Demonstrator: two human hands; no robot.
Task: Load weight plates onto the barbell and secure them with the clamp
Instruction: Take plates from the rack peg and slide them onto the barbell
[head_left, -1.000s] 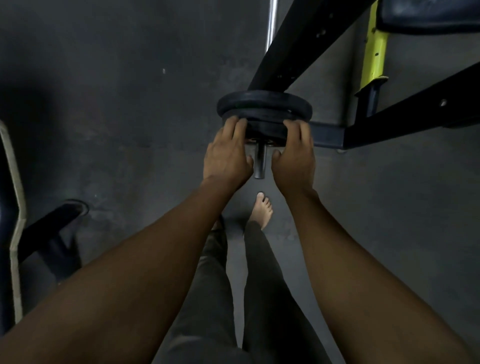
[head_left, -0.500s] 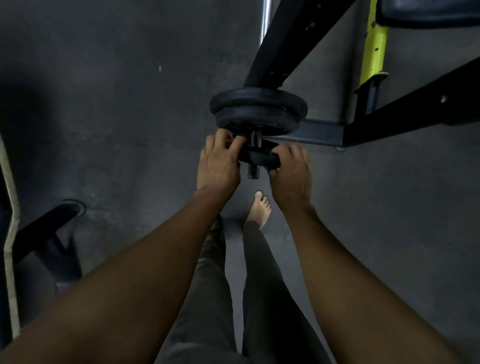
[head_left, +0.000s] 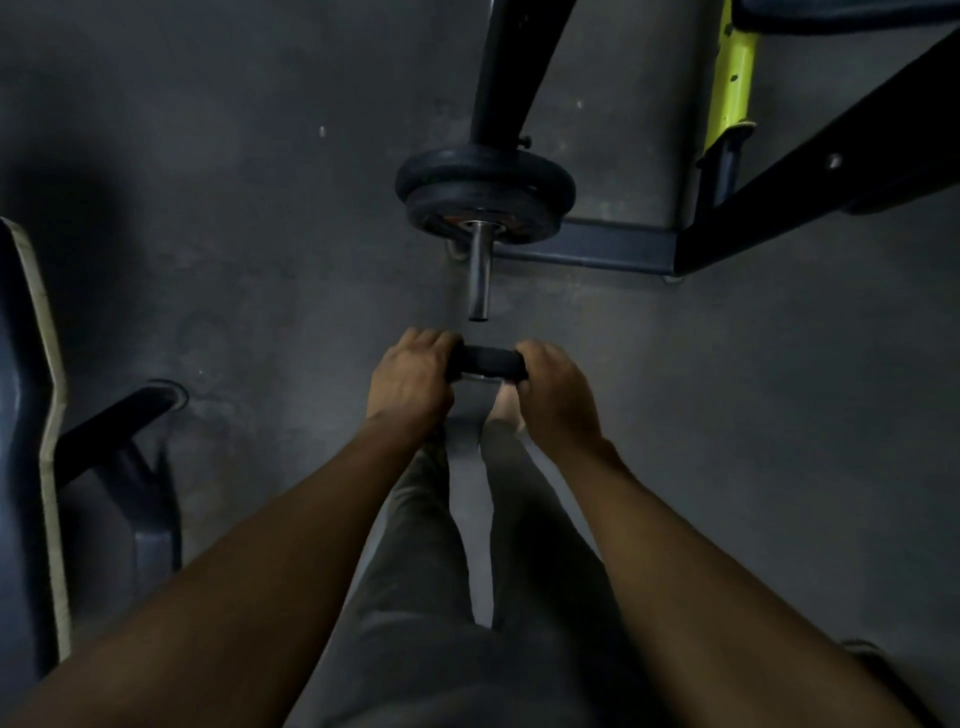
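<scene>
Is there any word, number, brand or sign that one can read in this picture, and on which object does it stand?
None can be read.
Outer weight plate: a reddish patch near the hub, too dark and blurred to read.
Yellow post: no text visible.
Small black plate held by both hands: no marking visible.

The weight plates (head_left: 485, 195) sit on the barbell sleeve (head_left: 478, 270). Nearer than the sleeve's free end, both hands hold a small plate (head_left: 488, 362): left hand (head_left: 410, 382) left, right hand (head_left: 553, 395) right.
</scene>
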